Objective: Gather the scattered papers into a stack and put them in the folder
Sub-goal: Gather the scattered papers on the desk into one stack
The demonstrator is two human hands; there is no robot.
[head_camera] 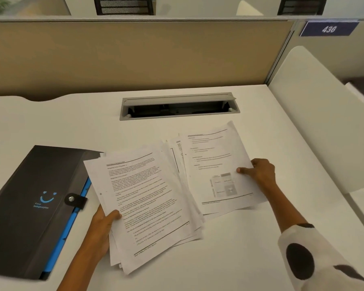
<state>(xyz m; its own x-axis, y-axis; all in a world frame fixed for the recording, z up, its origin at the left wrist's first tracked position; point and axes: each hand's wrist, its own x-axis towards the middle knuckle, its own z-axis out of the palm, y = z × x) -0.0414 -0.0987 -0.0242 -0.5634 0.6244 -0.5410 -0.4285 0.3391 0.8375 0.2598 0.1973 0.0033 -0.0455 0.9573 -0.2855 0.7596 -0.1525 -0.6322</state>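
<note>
A loose stack of printed white papers (pixel 147 206) lies fanned on the white desk, tilted to the left. My left hand (pixel 102 225) grips its lower left edge, thumb on top. Further right, a sheet with a grey diagram (pixel 216 164) lies over other pages; my right hand (pixel 259 171) pinches its right edge. A black folder (pixel 29 206) with a blue smile mark, a snap strap and blue inner dividers lies shut at the left, its right edge partly under the stack.
A grey cable slot (pixel 179 106) is set into the desk (pixel 51 118) behind the papers. A beige partition (pixel 114 55) closes the back. A white side panel (pixel 315 114) stands at the right, with a blue sign reading 436 (pixel 328 28) above.
</note>
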